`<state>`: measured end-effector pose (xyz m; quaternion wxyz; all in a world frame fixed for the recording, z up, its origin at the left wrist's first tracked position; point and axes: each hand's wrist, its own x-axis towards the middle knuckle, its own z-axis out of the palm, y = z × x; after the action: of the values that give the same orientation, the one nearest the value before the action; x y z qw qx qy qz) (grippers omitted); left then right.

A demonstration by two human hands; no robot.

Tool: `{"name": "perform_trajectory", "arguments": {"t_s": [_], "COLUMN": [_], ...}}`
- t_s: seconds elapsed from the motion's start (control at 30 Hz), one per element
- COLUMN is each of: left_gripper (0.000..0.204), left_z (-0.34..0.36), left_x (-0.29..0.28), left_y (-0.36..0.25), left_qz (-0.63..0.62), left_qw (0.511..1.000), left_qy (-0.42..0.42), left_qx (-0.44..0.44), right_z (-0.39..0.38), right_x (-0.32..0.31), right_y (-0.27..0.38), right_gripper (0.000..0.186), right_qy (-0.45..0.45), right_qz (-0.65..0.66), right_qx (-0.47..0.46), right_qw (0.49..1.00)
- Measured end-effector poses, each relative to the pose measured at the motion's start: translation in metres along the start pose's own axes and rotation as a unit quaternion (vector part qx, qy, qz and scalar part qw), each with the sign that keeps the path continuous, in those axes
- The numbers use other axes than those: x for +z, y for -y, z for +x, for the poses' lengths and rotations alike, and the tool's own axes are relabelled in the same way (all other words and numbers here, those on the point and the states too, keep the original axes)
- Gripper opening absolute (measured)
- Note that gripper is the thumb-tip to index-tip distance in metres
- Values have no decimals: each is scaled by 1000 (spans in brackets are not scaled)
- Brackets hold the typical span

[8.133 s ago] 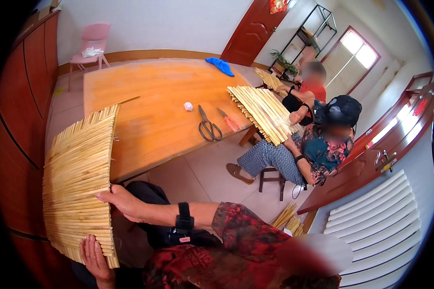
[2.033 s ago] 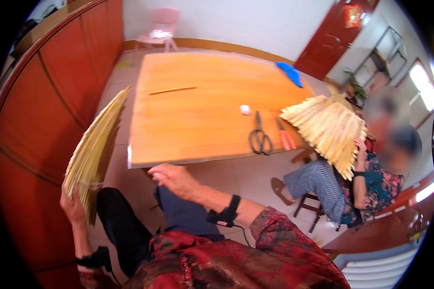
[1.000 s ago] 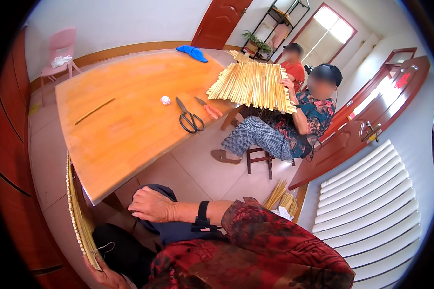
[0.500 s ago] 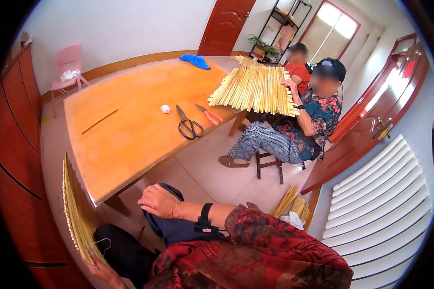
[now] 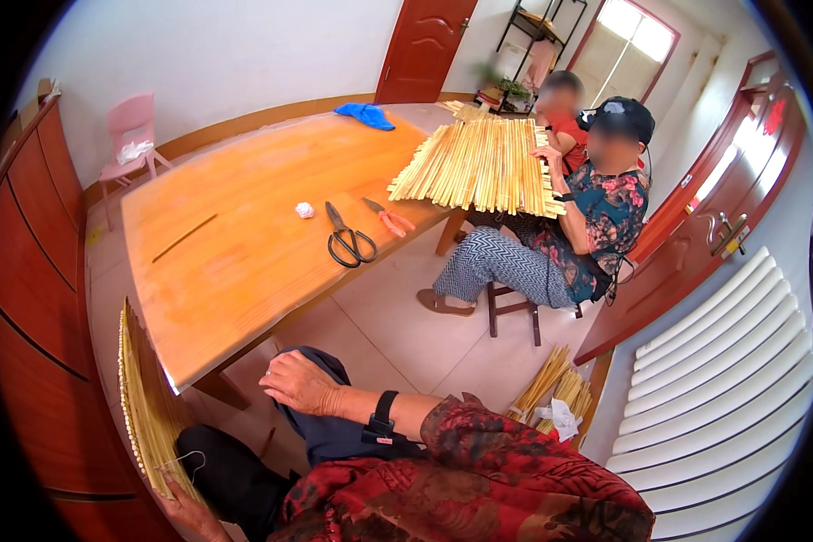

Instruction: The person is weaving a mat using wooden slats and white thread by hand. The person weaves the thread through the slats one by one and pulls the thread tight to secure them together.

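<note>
Holding step: my left hand (image 5: 188, 513) clamps the stick mat (image 5: 153, 402) near the tabletop (image 5: 253, 262) corner; shifting it calls for steadiness. Whether my right hand (image 5: 300, 381) closes, I cannot tell.

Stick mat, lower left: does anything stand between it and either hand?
The left hand holds the mat, nothing visible between. The left knee lies between the right hand and the mat's lower part.

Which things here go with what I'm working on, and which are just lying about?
Likely part of the work:
stalk mat, in your left hand
loose stalk on the table
stalk bundles
scissors and pliers, probably tools

Probably just lying about:
blue cloth
pink chair with a white item on it
small pale ball, use unclear
</note>
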<state>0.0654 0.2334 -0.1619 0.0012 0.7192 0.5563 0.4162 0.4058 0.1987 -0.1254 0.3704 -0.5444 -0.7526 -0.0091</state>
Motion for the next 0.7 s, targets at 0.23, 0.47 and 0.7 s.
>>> {"name": "perform_trajectory", "arguments": {"t_s": [0.23, 0.47, 0.7], "left_gripper": [36, 37, 38], "left_z": [6, 2, 0], "left_x": [-6, -15, -20], "left_y": [-3, -5, 9], "left_qz": [-14, -59, -77], "left_qw": [997, 995, 992], "left_qy": [36, 30, 54], "left_qx": [-66, -71, -80], "right_z": [-3, 1, 2], "right_x": [1, 18, 16], "right_y": [-5, -5, -3], "right_gripper": [15, 18, 18], "right_qy": [6, 17, 29], "right_qz": [-6, 0, 7], "right_qx": [14, 16, 27], "right_qw": [1000, 1000, 999]}}
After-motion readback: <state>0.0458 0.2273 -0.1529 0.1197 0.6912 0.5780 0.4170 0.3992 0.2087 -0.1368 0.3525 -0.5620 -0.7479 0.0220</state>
